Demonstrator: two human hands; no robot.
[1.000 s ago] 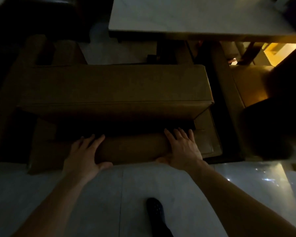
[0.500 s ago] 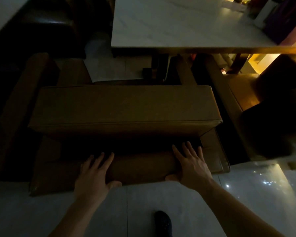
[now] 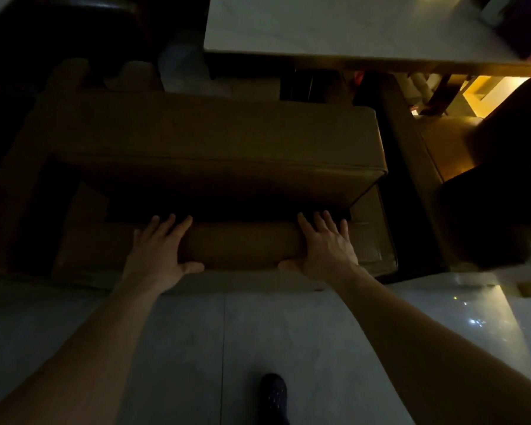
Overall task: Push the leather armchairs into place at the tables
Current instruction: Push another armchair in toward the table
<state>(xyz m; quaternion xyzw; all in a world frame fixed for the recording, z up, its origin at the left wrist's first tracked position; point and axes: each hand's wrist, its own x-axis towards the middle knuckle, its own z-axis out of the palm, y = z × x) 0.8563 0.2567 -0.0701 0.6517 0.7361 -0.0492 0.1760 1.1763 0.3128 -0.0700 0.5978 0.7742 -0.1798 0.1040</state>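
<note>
A brown leather armchair fills the middle of the dim view, seen from behind and above. Its seat end points toward a white marble table at the top. My left hand lies flat on the top of the backrest, fingers spread, thumb hooked over the near edge. My right hand rests the same way further right on the backrest. Both palms press against the chair back; neither hand wraps around anything.
A second brown armchair stands close on the right, lit by warm light. A dark armchair sits at the upper left. Pale glossy floor tiles lie under me, with my dark shoe at the bottom.
The view shifted between frames, and the armchair's front edge now sits nearer the table edge. Both hands have stayed on the backrest in the same spots.
</note>
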